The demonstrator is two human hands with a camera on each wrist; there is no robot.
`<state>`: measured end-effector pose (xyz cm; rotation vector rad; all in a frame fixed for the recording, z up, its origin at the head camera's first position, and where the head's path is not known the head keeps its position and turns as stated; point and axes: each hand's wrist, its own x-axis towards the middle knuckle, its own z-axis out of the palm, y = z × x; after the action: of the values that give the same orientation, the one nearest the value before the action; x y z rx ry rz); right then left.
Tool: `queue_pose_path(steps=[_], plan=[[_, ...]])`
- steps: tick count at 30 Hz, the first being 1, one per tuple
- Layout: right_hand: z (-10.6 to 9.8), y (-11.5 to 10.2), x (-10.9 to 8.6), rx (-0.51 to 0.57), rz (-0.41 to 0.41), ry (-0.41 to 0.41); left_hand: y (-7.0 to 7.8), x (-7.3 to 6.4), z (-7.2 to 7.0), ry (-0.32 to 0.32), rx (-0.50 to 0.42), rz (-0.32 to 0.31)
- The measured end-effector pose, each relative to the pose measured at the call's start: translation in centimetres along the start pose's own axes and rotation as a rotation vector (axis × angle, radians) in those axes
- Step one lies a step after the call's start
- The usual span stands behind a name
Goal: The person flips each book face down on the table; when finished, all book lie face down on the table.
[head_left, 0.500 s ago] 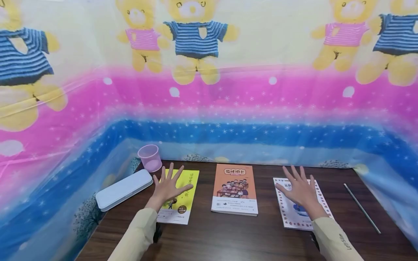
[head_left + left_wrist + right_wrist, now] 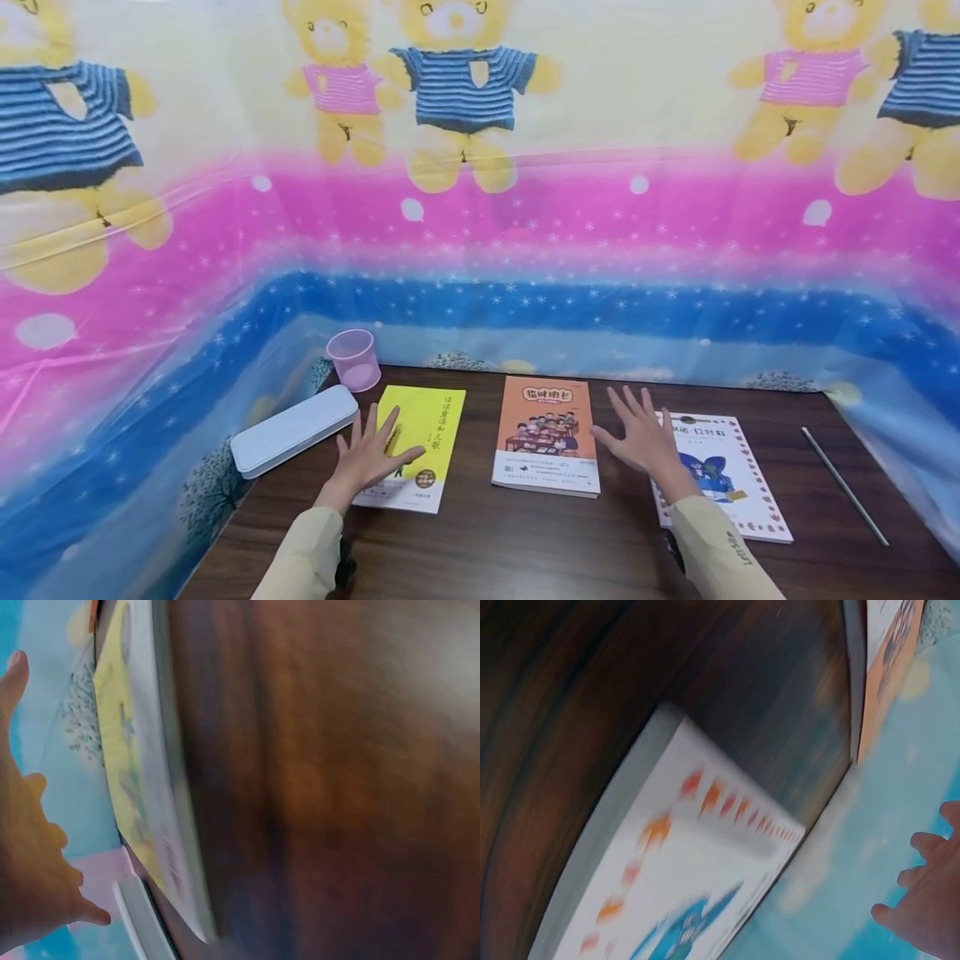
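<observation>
My left hand [image 2: 367,458], fingers spread, is over the left edge of a yellow book [image 2: 442,425] and holds nothing. The same hand [image 2: 37,855] appears at the left of the left wrist view, above the yellow book [image 2: 112,742]. With fingers fanned out, my right hand [image 2: 645,437] hovers between an orange book [image 2: 546,433] and a white book with a blue picture [image 2: 738,467], overlapping the white one's left edge. In the right wrist view the hand [image 2: 930,900] is at the lower right, apart from the white book [image 2: 697,847].
On the dark wooden table [image 2: 487,550], a pale pencil case [image 2: 296,429] lies at the left, with a pink translucent cup [image 2: 355,362] behind it. A thin rod [image 2: 843,485] lies at the right. A bear-printed curtain [image 2: 480,225] encloses the back and sides.
My right hand has moved left, from over the white book towards the orange one. The left hand has drawn back and slightly left. Both remain spread, and the head view has shifted a little.
</observation>
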<state>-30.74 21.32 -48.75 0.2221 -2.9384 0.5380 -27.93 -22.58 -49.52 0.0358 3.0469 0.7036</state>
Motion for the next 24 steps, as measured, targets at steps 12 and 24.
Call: queue_pose_path(steps=[12, 24], plan=[[3.2, -4.6, 2.3, 0.126, -0.035, -0.020, -3.5, -1.7, -0.3, -0.045, -0.148, -0.077], [6.8, -11.0, 4.8, 0.327, -0.089, -0.046, -5.7, -2.7, -0.1, -0.053, -0.285, -0.072]])
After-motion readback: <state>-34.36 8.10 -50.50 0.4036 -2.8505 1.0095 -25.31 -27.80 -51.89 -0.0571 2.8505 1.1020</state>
